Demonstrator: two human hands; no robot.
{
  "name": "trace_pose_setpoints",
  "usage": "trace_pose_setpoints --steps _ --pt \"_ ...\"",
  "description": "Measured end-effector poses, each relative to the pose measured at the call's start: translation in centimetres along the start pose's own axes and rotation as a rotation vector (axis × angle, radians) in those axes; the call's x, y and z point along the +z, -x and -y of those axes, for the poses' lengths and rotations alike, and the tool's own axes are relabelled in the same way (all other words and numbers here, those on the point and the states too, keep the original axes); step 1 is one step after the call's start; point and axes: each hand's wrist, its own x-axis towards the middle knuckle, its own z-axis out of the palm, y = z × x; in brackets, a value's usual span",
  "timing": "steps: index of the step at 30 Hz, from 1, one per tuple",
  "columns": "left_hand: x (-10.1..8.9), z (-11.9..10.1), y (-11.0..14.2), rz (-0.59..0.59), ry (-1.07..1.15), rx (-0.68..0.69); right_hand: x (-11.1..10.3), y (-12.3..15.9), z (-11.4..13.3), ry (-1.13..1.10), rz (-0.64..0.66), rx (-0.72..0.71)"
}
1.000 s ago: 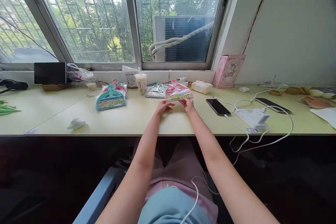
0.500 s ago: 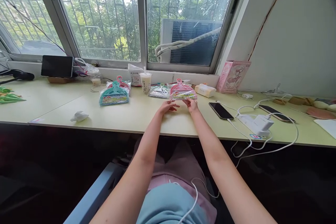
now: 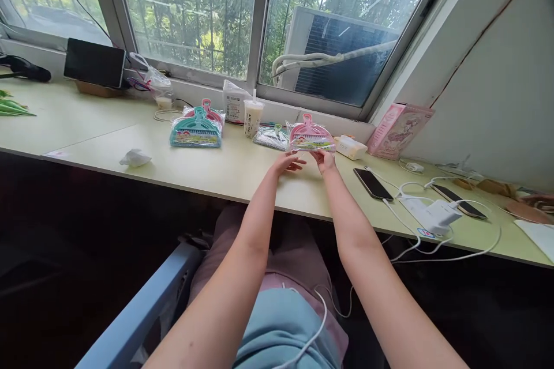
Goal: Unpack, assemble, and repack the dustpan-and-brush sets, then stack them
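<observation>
A pink toy dustpan set in a clear bag (image 3: 310,136) is held just above the pale green desk (image 3: 225,170), straight ahead of me. My left hand (image 3: 289,162) pinches the bag's near left edge and my right hand (image 3: 324,158) grips its near right edge. Both arms are stretched forward from my lap. A second clear bag with a green set (image 3: 270,136) lies just left of it. A teal dustpan set in a bag (image 3: 197,130) lies further left, with a pink one half hidden behind it.
A drink cup with a straw (image 3: 251,117) and a white packet (image 3: 234,105) stand by the window sill. A pink box (image 3: 398,130), two phones (image 3: 372,183), a white charger (image 3: 437,212) and cables lie at the right. A tablet (image 3: 94,62) and crumpled tissue (image 3: 135,157) are at the left.
My view has swung and tilted to the left, so the desk now slopes. Both hands stay on the pink bag, which has hardly moved on the desk.
</observation>
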Motion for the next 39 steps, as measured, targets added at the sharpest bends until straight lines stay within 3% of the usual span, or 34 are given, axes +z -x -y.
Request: trace_pose_setpoints --steps 2,6,8,12,15,20,33,39 --pt "0.0 -0.1 -0.3 -0.025 0.038 -0.016 0.2 -0.2 0.4 0.018 0.001 -0.003" --pt "-0.5 -0.1 -1.6 -0.296 0.168 0.0 0.2 0.0 1.1 0.031 0.054 0.02" --pt "-0.9 0.1 -2.0 -0.359 0.258 0.057 0.2 0.4 1.1 0.061 0.113 0.058" --pt "-1.6 0.7 -2.3 -0.248 0.371 0.182 0.5 1.6 -0.1 0.126 0.19 0.172" --pt "-1.8 1.1 -2.1 -0.236 0.396 0.199 0.7 2.3 -1.3 0.116 0.175 0.206" --pt "-1.5 1.3 -2.1 -0.254 0.378 0.155 0.5 2.5 -1.7 0.112 0.142 0.201" --pt "-1.1 0.6 -0.4 -0.169 0.243 0.106 0.4 2.1 -1.7 0.133 0.073 0.228" --pt "-1.4 0.5 -1.2 -0.191 0.275 -0.031 0.5 2.2 -1.4 0.229 0.095 0.214"
